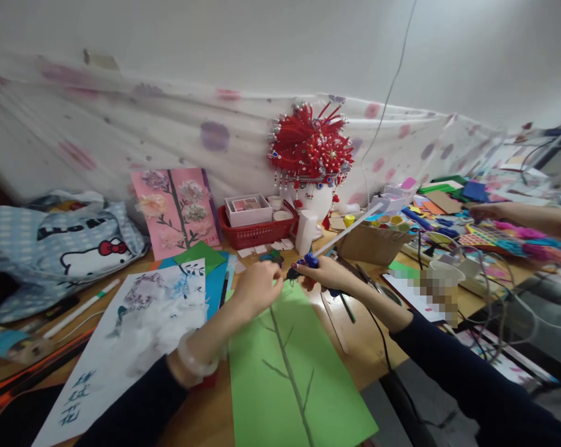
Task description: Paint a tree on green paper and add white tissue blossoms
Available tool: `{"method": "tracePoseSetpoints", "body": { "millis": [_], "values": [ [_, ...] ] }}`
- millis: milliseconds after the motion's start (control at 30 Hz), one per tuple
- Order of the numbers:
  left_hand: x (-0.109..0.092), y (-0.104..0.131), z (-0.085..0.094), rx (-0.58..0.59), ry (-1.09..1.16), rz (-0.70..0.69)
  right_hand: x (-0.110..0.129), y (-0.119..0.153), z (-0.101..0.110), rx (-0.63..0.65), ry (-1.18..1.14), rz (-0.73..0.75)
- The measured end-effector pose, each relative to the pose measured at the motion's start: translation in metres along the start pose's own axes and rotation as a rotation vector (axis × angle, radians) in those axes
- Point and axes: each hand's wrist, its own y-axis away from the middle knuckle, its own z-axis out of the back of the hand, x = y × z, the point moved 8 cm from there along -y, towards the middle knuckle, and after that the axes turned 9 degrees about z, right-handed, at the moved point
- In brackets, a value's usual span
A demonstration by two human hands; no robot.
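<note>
My right hand [324,273] is wrapped round a blue hot glue gun [308,261], with a long whitish glue stick [348,231] jutting up from it. Close to the gun's dark front end, my left hand [259,287] has its fingers curled together; what they hold, if anything, is hidden. Both hands are over the far edge of a green sheet of paper [256,385]. A grey-green branching stem [284,357] runs along that sheet.
At left lies a white sheet [94,335] with flower work; behind it stands a pink flower picture [161,205]. A red basket [256,233], white cylinder [307,231] and red beaded headdress [312,149] line the back. Another person's hand [499,214] is over colourful materials at right.
</note>
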Motion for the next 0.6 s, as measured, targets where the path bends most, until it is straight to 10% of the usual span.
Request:
{"method": "tracePoseSetpoints", "body": {
  "millis": [233, 600],
  "values": [
    [0.023, 0.079, -0.051, 0.146, -0.236, -0.026, 0.007, 0.0, -0.008, 0.018, 0.017, -0.044],
    [0.027, 0.087, -0.059, 0.083, -0.219, -0.052, 0.004, -0.004, -0.01, -0.007, 0.037, -0.055]
  ]
}}
